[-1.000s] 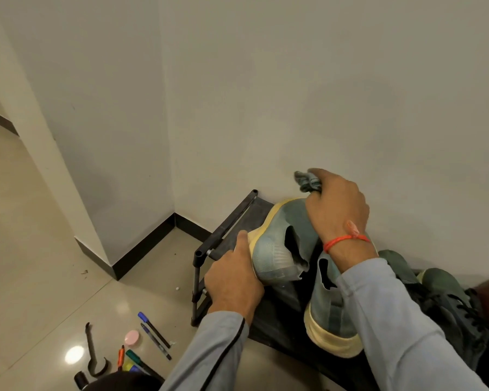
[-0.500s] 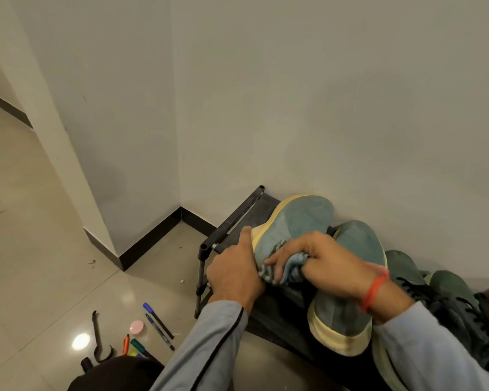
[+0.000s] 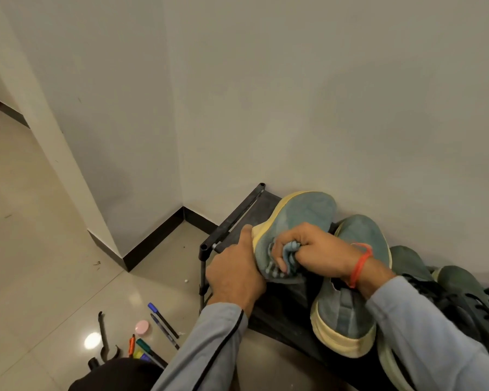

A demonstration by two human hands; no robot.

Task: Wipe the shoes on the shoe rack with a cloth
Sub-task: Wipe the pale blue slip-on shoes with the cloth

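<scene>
A grey-blue shoe with a pale yellow sole (image 3: 302, 215) lies tilted on the black shoe rack (image 3: 232, 218) near the wall. My left hand (image 3: 235, 275) grips its heel end from the left, thumb up along the sole. My right hand (image 3: 314, 249) holds a bunched light-blue cloth (image 3: 290, 249) and presses it on the shoe's side by the opening. The matching second shoe (image 3: 359, 238) stands to the right, partly under my right wrist.
Dark green laced shoes (image 3: 458, 286) fill the rack's right end. On the tiled floor at lower left lie several markers (image 3: 164, 320), a pink round lid (image 3: 142, 327) and a black hooked tool (image 3: 103, 337). A wall corner with black skirting (image 3: 153, 241) stands left of the rack.
My right hand came down with the cloth from the shoe's toe by the wall to its side near the opening. The left hand kept its grip on the heel.
</scene>
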